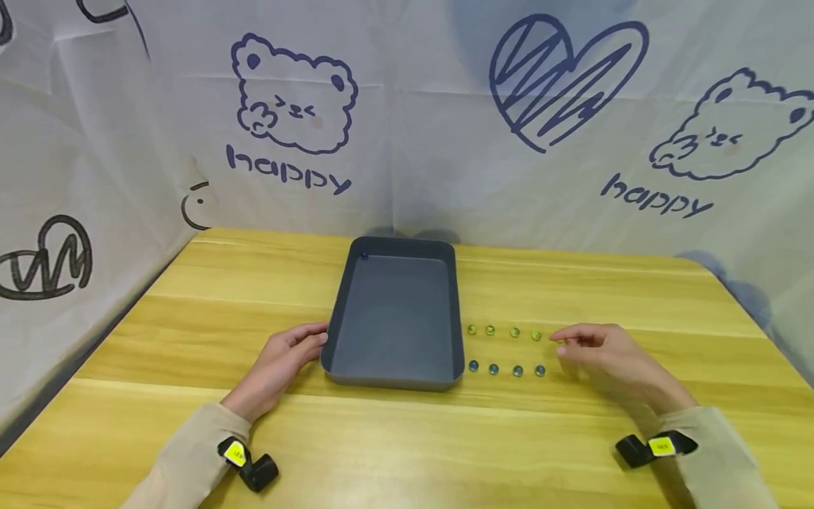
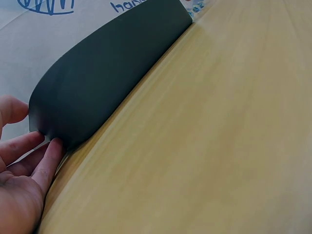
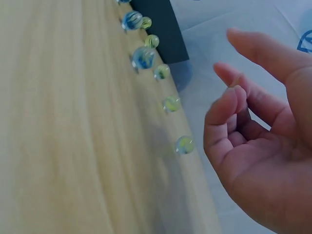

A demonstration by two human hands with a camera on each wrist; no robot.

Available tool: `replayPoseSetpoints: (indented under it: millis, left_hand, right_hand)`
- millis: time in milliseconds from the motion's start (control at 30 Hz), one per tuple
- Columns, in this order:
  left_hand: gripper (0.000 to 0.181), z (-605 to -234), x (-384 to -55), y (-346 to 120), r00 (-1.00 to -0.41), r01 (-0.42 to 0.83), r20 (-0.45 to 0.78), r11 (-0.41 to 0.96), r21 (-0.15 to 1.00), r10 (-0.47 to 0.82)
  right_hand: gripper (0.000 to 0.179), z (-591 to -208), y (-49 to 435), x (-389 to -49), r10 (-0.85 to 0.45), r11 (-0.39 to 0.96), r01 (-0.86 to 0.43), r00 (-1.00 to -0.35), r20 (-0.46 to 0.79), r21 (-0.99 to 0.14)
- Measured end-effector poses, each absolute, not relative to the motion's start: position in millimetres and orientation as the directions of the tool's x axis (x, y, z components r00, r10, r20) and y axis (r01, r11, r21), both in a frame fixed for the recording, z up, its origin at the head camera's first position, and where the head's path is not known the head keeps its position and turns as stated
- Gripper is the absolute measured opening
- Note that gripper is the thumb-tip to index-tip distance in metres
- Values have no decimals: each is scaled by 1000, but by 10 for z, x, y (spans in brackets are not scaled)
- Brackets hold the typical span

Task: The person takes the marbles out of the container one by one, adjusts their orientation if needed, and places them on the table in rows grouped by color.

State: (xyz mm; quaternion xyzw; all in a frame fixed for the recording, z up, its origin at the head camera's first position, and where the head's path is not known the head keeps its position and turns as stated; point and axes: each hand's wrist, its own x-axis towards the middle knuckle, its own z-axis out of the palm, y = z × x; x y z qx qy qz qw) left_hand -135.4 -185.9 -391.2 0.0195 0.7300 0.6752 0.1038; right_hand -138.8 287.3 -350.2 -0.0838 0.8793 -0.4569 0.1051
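A dark grey rectangular tray [image 1: 399,383] stands on the wooden table. My left hand [image 1: 285,360] rests at its left side, fingertips touching the outer wall near the front corner. Right of the tray lie a row of several yellow-green glass marbles [image 1: 514,332] and, nearer me, a row of several blue glass marbles [image 1: 518,370]. One blue marble [image 1: 364,256] sits inside the tray's far left corner. My right hand [image 1: 600,348] hovers at the right end of the rows, fingers loosely bent and holding nothing. The right wrist view shows the endmost yellow-green marble [image 3: 185,145] close by its fingertips.
A white cloth [image 1: 426,141] with blue drawings hangs behind and left of the table [image 1: 407,452]. The tray's far end stands near the table's back edge. Each wrist carries a black camera [image 1: 257,472] over a beige sleeve.
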Motion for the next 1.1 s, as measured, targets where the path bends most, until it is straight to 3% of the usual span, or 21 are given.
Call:
replayPoseSetpoints:
  millis: [233,533,833,1100]
  left_hand:
    - [48,-3874,-1395,-1853,-978,-84,-99,87,993,186]
    - [48,-3840,-1392,-1876,-978,-85,-102,98,992,184]
    - [49,-3820,-1369,-1947,-980,-86,-106,122,989,171]
    - [51,-3838,-1350,-2000,-980,-83,-102,118,990,171]
  right_hand:
    - [45,-3388,2809,-1330,-156,552,-28,-985,-71,-834]
    - [48,-3173,2739,-1361,-160,556,-96,-987,6,-826]
    - [43,-2825,2413,-1694,-256,576,-170,-966,22,-800]
    - [46,-2581,1939,-2202,-295,555,-190,-955,21,-810]
